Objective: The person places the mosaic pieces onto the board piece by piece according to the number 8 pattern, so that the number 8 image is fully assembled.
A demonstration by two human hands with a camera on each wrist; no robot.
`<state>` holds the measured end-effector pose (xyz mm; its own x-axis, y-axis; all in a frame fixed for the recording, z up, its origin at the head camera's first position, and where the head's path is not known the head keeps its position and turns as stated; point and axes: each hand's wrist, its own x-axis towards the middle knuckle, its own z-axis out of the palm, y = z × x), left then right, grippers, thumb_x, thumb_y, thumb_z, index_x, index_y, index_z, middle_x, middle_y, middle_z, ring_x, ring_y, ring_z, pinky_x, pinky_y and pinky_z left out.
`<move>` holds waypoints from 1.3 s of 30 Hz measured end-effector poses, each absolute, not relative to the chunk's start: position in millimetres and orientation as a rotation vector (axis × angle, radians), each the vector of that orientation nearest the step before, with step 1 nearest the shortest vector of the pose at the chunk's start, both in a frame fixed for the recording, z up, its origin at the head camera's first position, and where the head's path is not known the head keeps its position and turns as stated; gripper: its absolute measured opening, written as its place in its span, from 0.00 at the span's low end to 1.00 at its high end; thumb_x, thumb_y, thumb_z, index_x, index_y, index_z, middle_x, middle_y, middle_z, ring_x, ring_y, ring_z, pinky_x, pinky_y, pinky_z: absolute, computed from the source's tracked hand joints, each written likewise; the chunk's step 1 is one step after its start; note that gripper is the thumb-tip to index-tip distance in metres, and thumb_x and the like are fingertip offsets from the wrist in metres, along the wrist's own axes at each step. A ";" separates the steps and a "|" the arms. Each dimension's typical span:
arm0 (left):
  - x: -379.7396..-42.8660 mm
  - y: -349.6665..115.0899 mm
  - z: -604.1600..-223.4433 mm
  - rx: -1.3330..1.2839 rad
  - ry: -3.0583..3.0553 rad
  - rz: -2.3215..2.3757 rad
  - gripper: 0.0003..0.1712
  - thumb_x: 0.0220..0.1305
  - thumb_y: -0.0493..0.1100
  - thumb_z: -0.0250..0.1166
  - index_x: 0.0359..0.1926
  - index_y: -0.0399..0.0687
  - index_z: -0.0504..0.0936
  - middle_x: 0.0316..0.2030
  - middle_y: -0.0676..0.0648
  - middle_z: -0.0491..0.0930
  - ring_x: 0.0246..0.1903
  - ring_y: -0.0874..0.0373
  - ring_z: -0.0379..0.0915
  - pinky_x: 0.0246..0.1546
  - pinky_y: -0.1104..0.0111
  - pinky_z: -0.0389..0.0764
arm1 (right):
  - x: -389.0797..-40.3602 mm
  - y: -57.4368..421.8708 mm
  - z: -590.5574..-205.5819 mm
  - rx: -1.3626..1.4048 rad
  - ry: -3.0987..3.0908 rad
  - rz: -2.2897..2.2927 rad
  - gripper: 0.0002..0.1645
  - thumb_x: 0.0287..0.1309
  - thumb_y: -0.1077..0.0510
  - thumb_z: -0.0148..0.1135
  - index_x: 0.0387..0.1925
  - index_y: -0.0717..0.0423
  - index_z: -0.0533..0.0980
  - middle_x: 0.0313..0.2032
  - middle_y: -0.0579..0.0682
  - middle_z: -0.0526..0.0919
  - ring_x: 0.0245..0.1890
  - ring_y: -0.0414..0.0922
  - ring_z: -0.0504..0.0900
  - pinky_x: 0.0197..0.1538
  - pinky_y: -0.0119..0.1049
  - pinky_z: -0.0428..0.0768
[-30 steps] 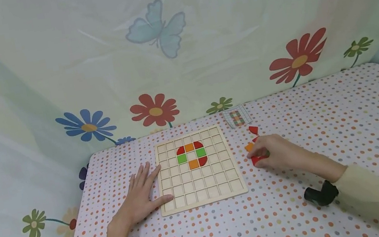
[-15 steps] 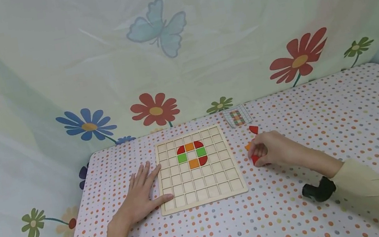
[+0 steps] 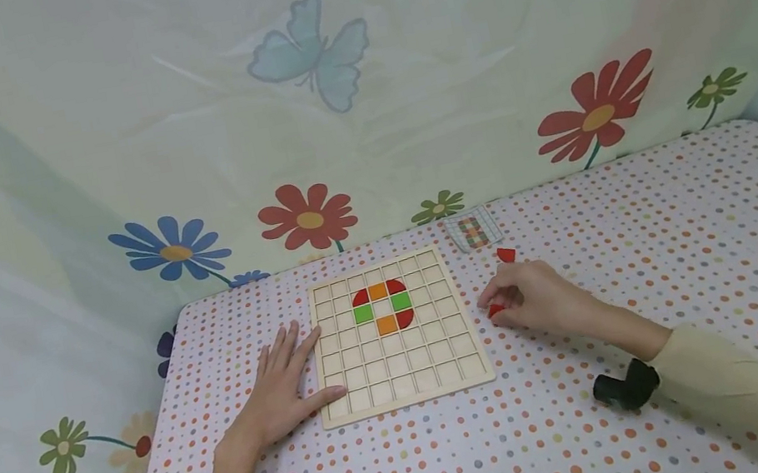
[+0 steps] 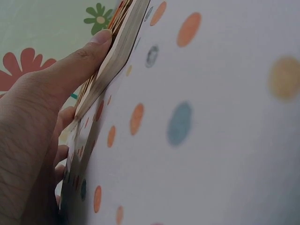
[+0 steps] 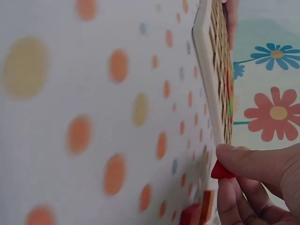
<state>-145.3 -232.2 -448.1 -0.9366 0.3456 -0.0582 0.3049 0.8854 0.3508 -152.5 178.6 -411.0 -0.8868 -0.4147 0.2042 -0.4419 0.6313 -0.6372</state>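
Observation:
A wooden grid board [image 3: 379, 367] lies on the table with red, orange and green tiles set in a ring in its cells. My left hand [image 3: 281, 393] rests at the board's left side, fingers spread straight and thumb over the rim. To the right of the board, my right hand [image 3: 547, 304] pinches a red tile [image 5: 221, 170] between thumb and fingers, just above the cloth. Beneath that hand, the right wrist view shows an orange tile [image 5: 206, 206] and another red piece [image 5: 190, 214] on the table; the hand hides them in the head view.
A loose red tile [image 3: 507, 254] lies beyond my right hand. Behind it is a small card [image 3: 473, 230] printed with a coloured grid pattern. The dotted tablecloth [image 3: 449, 461] covers the table up to a flowered curtain [image 3: 466, 128] at the back.
My right hand has lifted the red tile from the loose pieces and moved a little left toward the board. The left hand has stayed in place.

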 end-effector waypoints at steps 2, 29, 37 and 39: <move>-144.9 -232.7 -447.5 0.509 2.938 0.520 0.59 0.61 0.74 0.65 0.84 0.54 0.55 0.83 0.38 0.42 0.82 0.39 0.32 0.80 0.41 0.35 | -153.8 171.8 -408.3 0.729 -2.802 1.125 0.11 0.52 0.72 0.78 0.39 0.62 0.88 0.27 0.43 0.78 0.26 0.38 0.73 0.29 0.28 0.74; -147.0 -233.1 -446.2 0.496 2.922 0.510 0.59 0.62 0.74 0.65 0.84 0.55 0.54 0.84 0.39 0.41 0.83 0.40 0.31 0.81 0.41 0.35 | -182.9 85.8 -395.3 0.877 -2.745 1.449 0.07 0.55 0.67 0.78 0.29 0.57 0.86 0.29 0.45 0.86 0.28 0.39 0.79 0.34 0.28 0.80; -147.0 -233.4 -447.5 0.494 2.920 0.517 0.59 0.62 0.75 0.64 0.84 0.56 0.54 0.84 0.40 0.41 0.83 0.40 0.31 0.81 0.41 0.35 | -196.0 63.0 -404.1 0.846 -2.734 1.553 0.10 0.59 0.68 0.75 0.43 0.64 0.89 0.36 0.50 0.89 0.34 0.42 0.84 0.38 0.31 0.82; -146.5 -233.5 -448.1 0.496 2.921 0.527 0.59 0.61 0.75 0.65 0.84 0.57 0.54 0.84 0.40 0.41 0.83 0.41 0.31 0.81 0.42 0.35 | -198.1 57.4 -406.5 0.846 -2.753 1.559 0.11 0.60 0.67 0.74 0.45 0.64 0.89 0.36 0.50 0.88 0.34 0.41 0.83 0.37 0.31 0.82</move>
